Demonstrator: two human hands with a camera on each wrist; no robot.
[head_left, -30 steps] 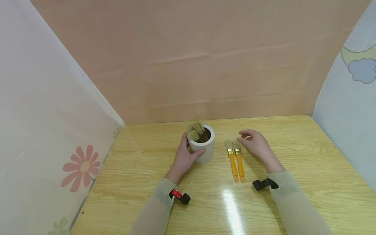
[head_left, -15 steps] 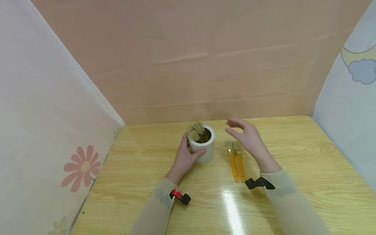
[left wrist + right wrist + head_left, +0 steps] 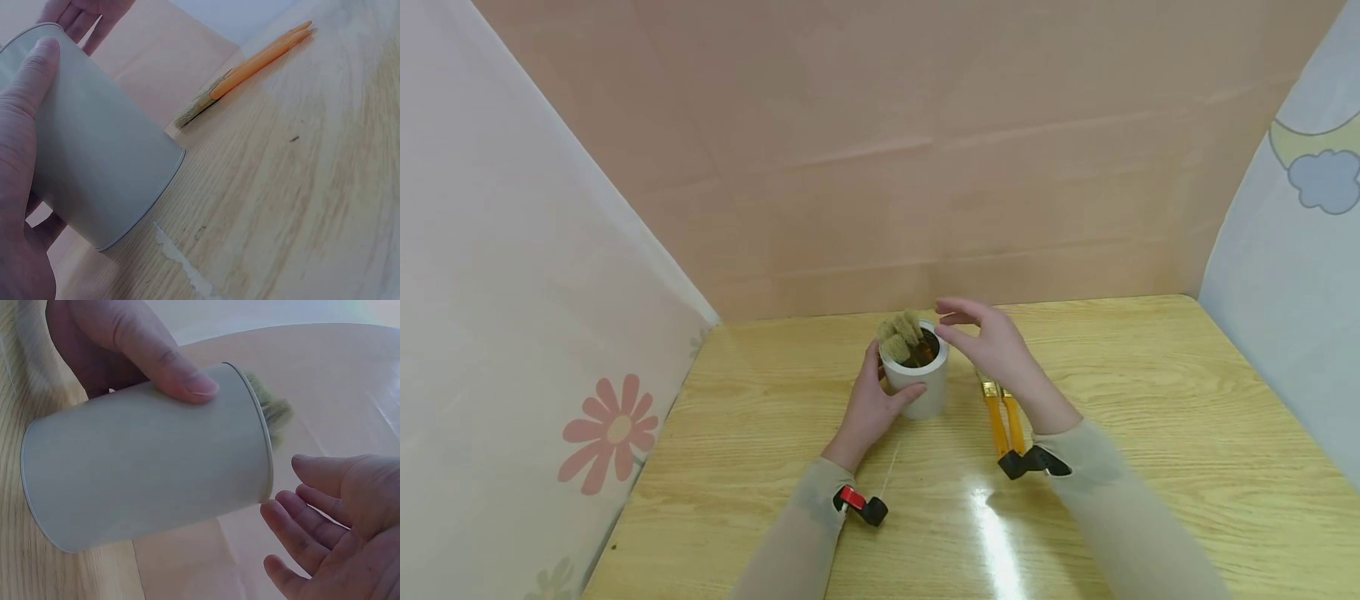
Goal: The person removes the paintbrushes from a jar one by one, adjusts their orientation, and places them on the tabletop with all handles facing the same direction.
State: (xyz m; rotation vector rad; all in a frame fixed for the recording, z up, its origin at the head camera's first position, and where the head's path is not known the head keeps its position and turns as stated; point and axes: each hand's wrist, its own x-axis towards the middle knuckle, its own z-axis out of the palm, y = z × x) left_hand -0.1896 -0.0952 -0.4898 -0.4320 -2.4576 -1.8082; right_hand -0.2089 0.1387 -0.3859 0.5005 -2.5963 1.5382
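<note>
A white cylindrical can (image 3: 925, 398) stands on the table with several brushes (image 3: 898, 335) in it, bristles up and leaning over the left of its rim. My left hand (image 3: 868, 404) grips the can from the left, thumb across its front. At the can's right rim is my right hand (image 3: 992, 342), fingers loosely bent and holding nothing. In the right wrist view its fingertips (image 3: 275, 509) are right by the rim. Two paintbrushes (image 3: 250, 69) with orange handles lie side by side on the table to the right of the can, partly hidden by my right forearm in the head view.
The wooden table (image 3: 737, 500) runs back to a pinkish-brown cloth (image 3: 887, 208). White cloths with printed flowers and a cloud hang at the left and right. A whitish worn streak (image 3: 181, 259) marks the tabletop in front of the can.
My right hand has moved left from beside the two paintbrushes, over their bristles, to the can's right rim. My left hand and the can have stayed put.
</note>
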